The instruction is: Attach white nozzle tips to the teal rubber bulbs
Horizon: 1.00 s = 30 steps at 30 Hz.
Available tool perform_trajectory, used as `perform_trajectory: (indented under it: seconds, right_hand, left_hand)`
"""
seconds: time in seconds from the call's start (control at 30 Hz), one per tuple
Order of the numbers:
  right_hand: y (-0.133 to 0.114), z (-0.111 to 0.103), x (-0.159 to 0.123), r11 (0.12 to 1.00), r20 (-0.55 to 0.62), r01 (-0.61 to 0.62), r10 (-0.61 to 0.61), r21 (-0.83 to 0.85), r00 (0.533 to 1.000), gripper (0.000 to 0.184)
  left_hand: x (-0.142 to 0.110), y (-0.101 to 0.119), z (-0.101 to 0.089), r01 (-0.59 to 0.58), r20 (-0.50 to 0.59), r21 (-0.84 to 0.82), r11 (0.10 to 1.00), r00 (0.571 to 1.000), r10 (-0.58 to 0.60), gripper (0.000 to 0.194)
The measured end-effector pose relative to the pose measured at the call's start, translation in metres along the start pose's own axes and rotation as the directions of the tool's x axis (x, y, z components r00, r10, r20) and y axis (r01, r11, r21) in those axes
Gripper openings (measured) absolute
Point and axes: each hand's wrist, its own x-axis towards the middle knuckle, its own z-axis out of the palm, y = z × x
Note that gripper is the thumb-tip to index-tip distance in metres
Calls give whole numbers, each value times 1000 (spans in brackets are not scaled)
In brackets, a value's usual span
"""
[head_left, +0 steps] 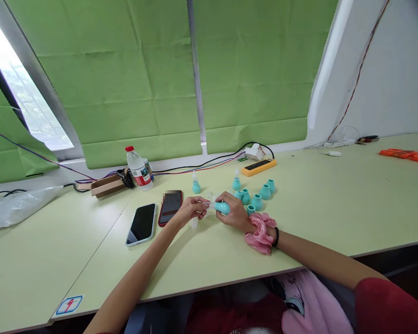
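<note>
Just above the table, my right hand is closed round a teal squeeze bulb lying sideways. My left hand pinches a clear plastic nozzle at the bulb's left end; how far the two are joined I cannot tell. Behind my hands, a teal bulb with a clear nozzle stands upright on the left, and a similar bulb on the right. Several open-necked teal bulbs are grouped beyond my right hand. Under my left hand is a small clear piece; others are partly hidden.
Two phones, one dark-screened and one red-edged, lie left of my hands. Behind them are a water bottle and a cardboard box. A yellow power strip and cables lie by the wall; orange-handled tools are far right.
</note>
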Motion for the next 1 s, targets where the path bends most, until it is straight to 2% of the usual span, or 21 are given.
perform_trajectory:
  seconds: [0.33,0.53,0.63,0.83,1.0]
  right_hand:
    - [7,-2,2,997,39,72,-71,-27,997,23]
    - [11,-5,2,982,113,167,-157,-84,981,24]
    - [9,-6,2,980,142,167,-151,-108,978,25]
    - [7,-2,-1,987,177,41,-13,-154,984,18]
    - [8,-1,-3,996,161,28,-13,-88,987,17]
  left_hand:
    - [-3,0,0,14,53,25,1000,998,-15,36]
    - [-4,3,0,70,106,75,995,991,-78,32]
    - [-4,4,0,42,86,121,992,995,-53,28]
    - [-3,2,0,-85,89,258,962,994,64,27]
    - [-3,1,3,-160,91,321,934,986,137,30]
